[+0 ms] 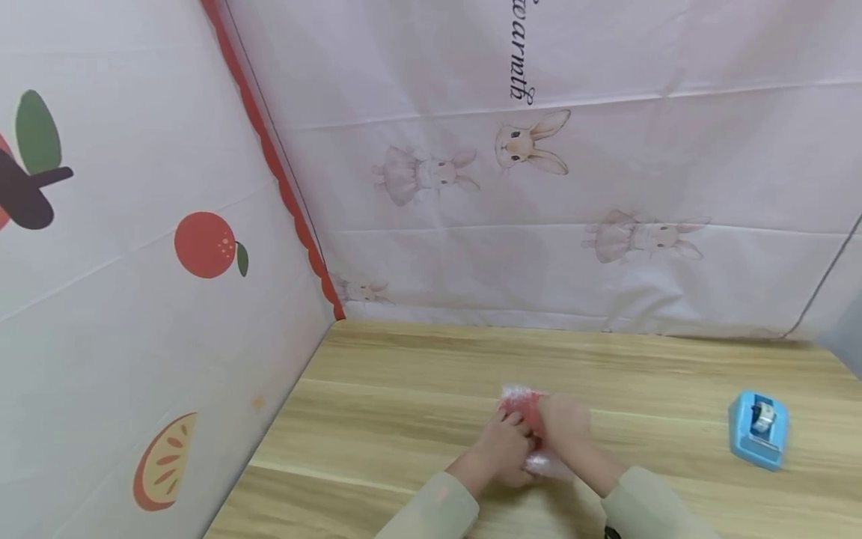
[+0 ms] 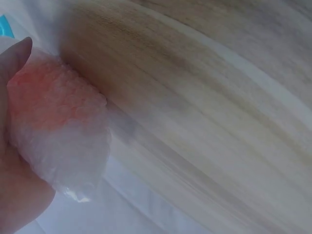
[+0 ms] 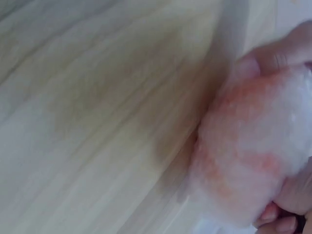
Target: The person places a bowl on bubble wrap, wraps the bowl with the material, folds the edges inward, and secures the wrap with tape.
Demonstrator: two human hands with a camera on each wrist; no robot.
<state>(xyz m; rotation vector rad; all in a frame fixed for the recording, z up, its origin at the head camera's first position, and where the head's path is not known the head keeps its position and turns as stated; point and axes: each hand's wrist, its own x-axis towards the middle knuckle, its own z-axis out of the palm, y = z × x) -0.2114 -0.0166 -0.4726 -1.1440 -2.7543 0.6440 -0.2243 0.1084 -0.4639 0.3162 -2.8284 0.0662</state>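
A red item wrapped in bubble wrap [image 1: 520, 404] is held between both hands, low over the wooden table. What the red item is cannot be told through the wrap. On its left side, my left hand [image 1: 503, 448] grips the bundle, the fingers lying over it. The right hand [image 1: 567, 423] holds the other side, its fingers partly hidden and blurred in the head view. In the left wrist view, the left thumb lies along the bubble-wrapped bundle [image 2: 61, 109]. The right wrist view shows the bundle [image 3: 248, 141] with a thumb pressed on its top edge and fingertips below.
A blue tape dispenser [image 1: 759, 430] with a roll in it stands on the wooden table [image 1: 404, 367], to the right of the hands. Printed white cloths hang behind the table, with rabbits [image 1: 431, 174], and at the left, with fruit [image 1: 205, 245].
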